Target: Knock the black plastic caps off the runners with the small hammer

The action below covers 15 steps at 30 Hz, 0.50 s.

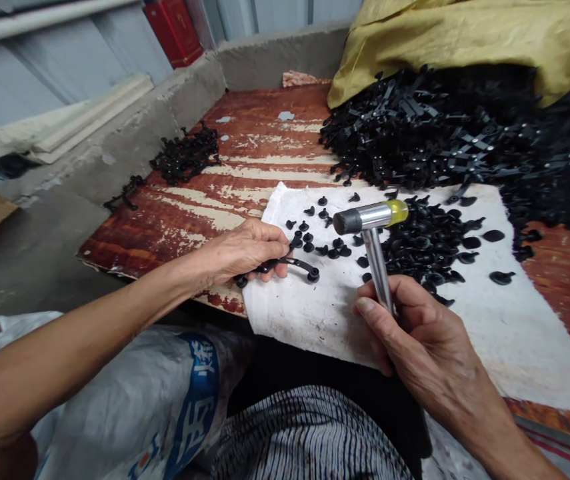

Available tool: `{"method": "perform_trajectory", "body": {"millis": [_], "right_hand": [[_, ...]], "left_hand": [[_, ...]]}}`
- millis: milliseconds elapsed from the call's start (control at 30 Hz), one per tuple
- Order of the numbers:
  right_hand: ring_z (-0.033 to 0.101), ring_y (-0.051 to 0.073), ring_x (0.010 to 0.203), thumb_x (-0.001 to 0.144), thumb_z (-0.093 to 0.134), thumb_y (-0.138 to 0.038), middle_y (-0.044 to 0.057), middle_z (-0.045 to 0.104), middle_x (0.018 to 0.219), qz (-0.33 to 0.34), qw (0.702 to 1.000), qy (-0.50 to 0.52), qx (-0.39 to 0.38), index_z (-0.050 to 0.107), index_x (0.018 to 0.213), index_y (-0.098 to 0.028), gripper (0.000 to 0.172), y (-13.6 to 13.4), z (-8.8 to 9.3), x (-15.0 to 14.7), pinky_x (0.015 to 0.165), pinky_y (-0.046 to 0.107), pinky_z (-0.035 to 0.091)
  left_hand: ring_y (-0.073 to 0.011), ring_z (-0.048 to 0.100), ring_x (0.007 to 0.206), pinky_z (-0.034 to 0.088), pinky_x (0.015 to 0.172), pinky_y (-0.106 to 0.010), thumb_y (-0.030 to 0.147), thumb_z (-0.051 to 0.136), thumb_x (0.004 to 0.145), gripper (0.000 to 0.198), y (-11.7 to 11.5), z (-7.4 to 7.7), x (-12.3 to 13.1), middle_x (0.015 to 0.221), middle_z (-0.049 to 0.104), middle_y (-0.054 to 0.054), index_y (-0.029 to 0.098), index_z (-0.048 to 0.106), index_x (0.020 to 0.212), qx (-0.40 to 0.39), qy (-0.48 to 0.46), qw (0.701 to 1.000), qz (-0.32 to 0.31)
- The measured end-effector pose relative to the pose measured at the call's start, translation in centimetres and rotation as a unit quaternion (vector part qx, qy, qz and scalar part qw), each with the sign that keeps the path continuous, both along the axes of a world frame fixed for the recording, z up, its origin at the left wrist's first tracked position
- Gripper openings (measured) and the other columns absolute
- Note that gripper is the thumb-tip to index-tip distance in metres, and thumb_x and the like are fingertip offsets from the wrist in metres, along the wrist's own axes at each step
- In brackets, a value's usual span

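My left hand (pixel 252 253) is closed around a black jointed plastic bracket (pixel 297 264) with round ends, over the left edge of a white cloth (pixel 305 320). My right hand (pixel 415 327) grips the metal handle of a small mallet (pixel 371 219). The mallet's head has a dark face on the left and a yellow one on the right, and it is raised above the cloth. Small black suction-cup-like pieces (pixel 333 252) lie loose between the two hands. More of them form a heap (pixel 419 247) behind the mallet.
A big pile of black folding brackets (pixel 415 133) spills from under a yellow sack (pixel 465 33) at the back right. A smaller cluster of brackets (pixel 187 155) sits on the worn red board (pixel 245 160). Low concrete edging (pixel 175 100) borders the left. A white printed bag (pixel 129 393) stands below.
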State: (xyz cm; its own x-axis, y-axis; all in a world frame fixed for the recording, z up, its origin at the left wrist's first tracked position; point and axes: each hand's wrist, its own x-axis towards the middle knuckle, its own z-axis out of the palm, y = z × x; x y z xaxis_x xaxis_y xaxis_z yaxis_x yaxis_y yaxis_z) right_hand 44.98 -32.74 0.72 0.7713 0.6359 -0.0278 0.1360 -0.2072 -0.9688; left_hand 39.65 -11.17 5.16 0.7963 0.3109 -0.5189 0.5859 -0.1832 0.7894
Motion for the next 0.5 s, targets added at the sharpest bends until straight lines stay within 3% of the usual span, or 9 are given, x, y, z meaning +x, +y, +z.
{"method": "perform_trajectory", "body": {"millis": [500], "right_hand": [[0.042, 0.01, 0.043, 0.086, 0.055, -0.032, -0.003, 0.047, 0.058, -0.004, 1.0, -0.009, -0.01, 0.054, 0.074, -0.023, 0.015, -0.07, -0.09, 0.07, 0.032, 0.022, 0.028]], "left_hand": [[-0.0045, 0.044, 0.036, 0.026, 0.034, -0.018, 0.008, 0.049, 0.083, 0.024, 0.1, -0.07, 0.07, 0.054, 0.062, -0.002, 0.014, 0.056, 0.061, -0.001, -0.016, 1.0, -0.003]]}}
